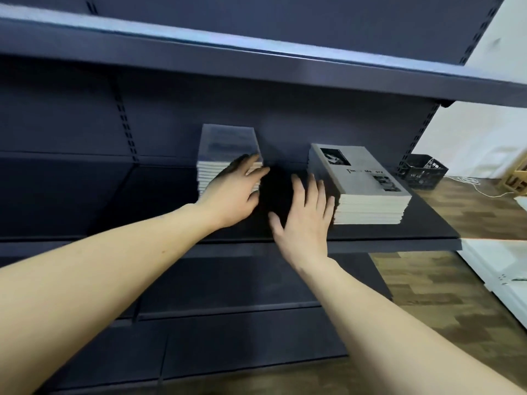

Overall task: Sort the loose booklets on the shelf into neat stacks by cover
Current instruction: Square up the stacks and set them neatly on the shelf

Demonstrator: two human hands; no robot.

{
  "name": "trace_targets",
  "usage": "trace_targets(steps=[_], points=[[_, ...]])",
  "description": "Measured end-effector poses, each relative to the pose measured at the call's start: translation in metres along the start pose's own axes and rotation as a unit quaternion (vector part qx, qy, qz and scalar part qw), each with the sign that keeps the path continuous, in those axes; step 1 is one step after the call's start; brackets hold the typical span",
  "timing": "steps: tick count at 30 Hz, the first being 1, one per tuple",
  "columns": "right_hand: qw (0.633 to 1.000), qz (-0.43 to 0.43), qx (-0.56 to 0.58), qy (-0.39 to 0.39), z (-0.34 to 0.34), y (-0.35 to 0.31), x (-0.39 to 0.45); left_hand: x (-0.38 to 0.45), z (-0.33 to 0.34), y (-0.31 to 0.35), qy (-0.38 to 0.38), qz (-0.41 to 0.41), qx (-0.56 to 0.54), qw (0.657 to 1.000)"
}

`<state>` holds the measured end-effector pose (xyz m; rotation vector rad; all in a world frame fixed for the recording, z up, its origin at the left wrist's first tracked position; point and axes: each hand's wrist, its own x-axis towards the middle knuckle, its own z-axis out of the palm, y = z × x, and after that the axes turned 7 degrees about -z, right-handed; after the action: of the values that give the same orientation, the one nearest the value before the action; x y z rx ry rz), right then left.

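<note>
right booklet stack, cover title partly legible, "Tim…"

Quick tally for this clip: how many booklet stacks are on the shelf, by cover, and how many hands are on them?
Stacks with bluish photo cover: 1, the left stack, touched by the left hand.
Stacks with grey titled cover: 1, the right stack, with the right hand at its side.
Hands: 2.
Total: 2 stacks, 2 hands.
</note>
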<state>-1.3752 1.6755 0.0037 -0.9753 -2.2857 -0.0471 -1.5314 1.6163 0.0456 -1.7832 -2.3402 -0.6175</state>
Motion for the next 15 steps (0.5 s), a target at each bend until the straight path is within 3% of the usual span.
trace_targets(steps=[7, 11, 15], points=[[1.0, -0.008, 0.02, -0.022, 0.012, -0.079, 0.011, -0.039, -0.043, -0.074, -0.012, -0.105, 0.001, 0.994], [0.996, 0.001, 0.071, -0.057, 0.039, -0.116, 0.022, -0.038, -0.039, -0.116, -0.074, -0.208, -0.068, 0.973], [0.986, 0.022, 0.164, -0.025, 0.079, -0.134, 0.033, -0.032, -0.008, -0.152, -0.114, -0.238, -0.177, 0.948]])
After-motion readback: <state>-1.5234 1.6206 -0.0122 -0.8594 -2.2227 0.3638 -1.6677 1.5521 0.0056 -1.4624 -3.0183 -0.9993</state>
